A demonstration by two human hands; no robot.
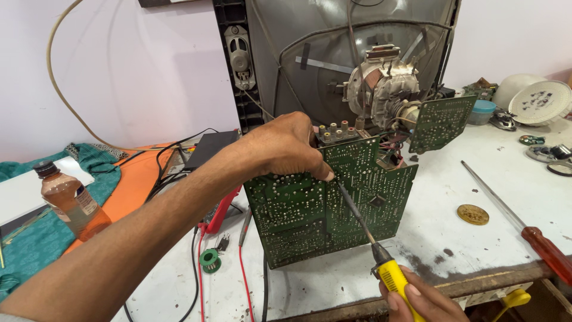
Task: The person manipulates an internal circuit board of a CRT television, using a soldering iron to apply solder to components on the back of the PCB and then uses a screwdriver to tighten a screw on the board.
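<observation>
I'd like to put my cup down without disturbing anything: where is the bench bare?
The widest bare patch lies right of the upright green circuit board, between the round brass disc and the long red-handled screwdriver. Left of the board it is crowded: red and black test leads, a solder spool, a brown bottle.

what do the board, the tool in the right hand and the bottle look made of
Board: likely fibreglass or resin laminate, matte green, dotted with shiny metal solder points. Tool: dull dark metal shaft, glossy yellow handle, probably plastic. Bottle: clear plastic by its look, amber liquid showing through, dark cap.
</observation>
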